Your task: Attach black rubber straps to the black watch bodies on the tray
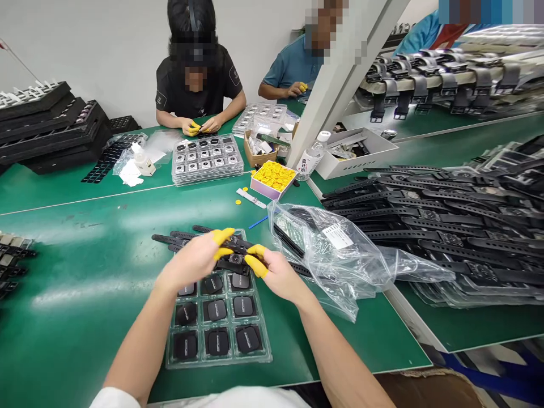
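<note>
Black watch strap (pixel 236 246) spans the gap between left hand (pixel 196 256) and right hand (pixel 277 272), over far end of clear tray (pixel 219 362). Long axis roughly left-right; hands equally near. Both hands' fingers pinch it, gaps small; exact contact partly hidden.

The clear plastic tray (pixel 219 362) lay flat, divided into square compartments, three across. In its three near rows sat black rounded-square pieces (pixel 216 310), one per compartment, pale lettering on several, a few slightly askew. Over the tray's far part lay black watches (pixel 236 259), their perforated straps (pixel 161 239) jutting past its left edge. Above them, a dark watch strap (pixel 233 246) was held crosswise, partly hidden.
</note>
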Available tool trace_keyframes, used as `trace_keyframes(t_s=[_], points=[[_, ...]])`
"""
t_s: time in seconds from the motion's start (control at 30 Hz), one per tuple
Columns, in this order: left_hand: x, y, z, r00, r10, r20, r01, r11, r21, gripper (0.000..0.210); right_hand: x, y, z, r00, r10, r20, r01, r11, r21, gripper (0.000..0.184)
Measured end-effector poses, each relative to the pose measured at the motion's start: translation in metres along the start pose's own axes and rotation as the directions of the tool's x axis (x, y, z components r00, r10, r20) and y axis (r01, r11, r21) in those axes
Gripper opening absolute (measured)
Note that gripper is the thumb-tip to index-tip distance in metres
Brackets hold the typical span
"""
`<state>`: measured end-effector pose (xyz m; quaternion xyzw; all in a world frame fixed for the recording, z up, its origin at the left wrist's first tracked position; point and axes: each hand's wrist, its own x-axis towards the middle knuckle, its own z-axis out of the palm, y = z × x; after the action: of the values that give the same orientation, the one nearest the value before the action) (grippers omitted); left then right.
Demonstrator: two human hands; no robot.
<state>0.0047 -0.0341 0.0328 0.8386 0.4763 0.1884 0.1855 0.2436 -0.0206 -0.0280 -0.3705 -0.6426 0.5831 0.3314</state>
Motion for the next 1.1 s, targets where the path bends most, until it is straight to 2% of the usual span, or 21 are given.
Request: trace_keyframes(t_s=[0.1,0.17,0.2,0.27,0.33,0.4,0.43,0.5,0.53,0.6,0.7,0.8,0.93,1.03,1.1], points=[[-0.016,-0.011,-0.023,0.996,-0.073,0.054,0.061,0.977,0.202,0.035,-0.002,-0.007,-0.006,0.997,-0.021,0.073,0.041,0.96,-0.276,0.027],[-0.029,-0.019,-0.035,0.989,-0.101,0.111,0.066,0.956,0.286,0.031,-0.004,-0.01,-0.008,0.996,-0.042,0.077,0.066,0.937,-0.343,0.027],[-0.036,-0.024,-0.039,0.984,-0.121,0.133,0.076,0.951,0.3,0.031,-0.005,-0.01,-0.011,0.997,-0.059,0.041,0.07,0.935,-0.348,0.027],[-0.05,-0.037,-0.044,0.967,-0.188,0.174,0.133,0.949,0.284,0.031,-0.006,-0.008,-0.022,0.988,-0.081,-0.128,0.029,0.932,-0.362,0.03],[-0.063,-0.053,-0.044,0.928,-0.283,0.243,0.227,0.946,0.233,0.031,-0.006,0.001,-0.041,0.933,-0.071,-0.353,-0.104,0.885,-0.453,0.033],[-0.074,-0.069,-0.041,0.875,-0.352,0.333,0.311,0.935,0.174,0.029,-0.005,0.016,-0.063,0.868,-0.05,-0.495,-0.299,0.742,-0.6,0.036],[-0.078,-0.076,-0.038,0.853,-0.371,0.368,0.338,0.929,0.152,0.028,-0.003,0.025,-0.073,0.86,-0.029,-0.51,-0.371,0.65,-0.663,0.036],[-0.084,-0.085,-0.031,0.835,-0.399,0.379,0.373,0.917,0.143,0.027,-0.001,0.042,-0.088,0.882,0.072,-0.466,-0.437,0.497,-0.75,0.035],[-0.086,-0.087,-0.028,0.835,-0.415,0.361,0.386,0.91,0.152,0.027,0.0,0.049,-0.093,0.893,0.128,-0.432,-0.44,0.452,-0.776,0.034],[-0.088,-0.09,-0.021,0.839,-0.443,0.316,0.408,0.896,0.175,0.028,0.001,0.06,-0.096,0.9,0.203,-0.385,-0.435,0.416,-0.798,0.033],[-0.089,-0.092,-0.014,0.85,-0.457,0.262,0.415,0.887,0.201,0.026,0.002,0.067,-0.095,0.896,0.222,-0.386,-0.445,0.438,-0.781,0.035],[-0.094,-0.096,-0.008,0.868,-0.46,0.19,0.414,0.879,0.236,0.022,0.003,0.068,-0.096,0.886,0.247,-0.392,-0.463,0.498,-0.734,0.035],[-0.102,-0.097,-0.005,0.864,-0.501,0.045,0.466,0.831,0.305,0.014,0.004,0.066,-0.102,0.859,0.254,-0.444,-0.505,0.564,-0.653,0.02],[-0.101,-0.076,0.003,0.866,-0.483,-0.132,0.496,0.793,0.354,0.011,0.003,0.058,-0.104,0.812,0.154,-0.562,-0.521,0.626,-0.581,0.018],[-0.092,-0.049,0.017,0.905,-0.394,-0.159,0.425,0.84,0.337,0.013,0.002,0.05,-0.101,0.763,0.095,-0.639,-0.501,0.712,-0.492,0.019]])
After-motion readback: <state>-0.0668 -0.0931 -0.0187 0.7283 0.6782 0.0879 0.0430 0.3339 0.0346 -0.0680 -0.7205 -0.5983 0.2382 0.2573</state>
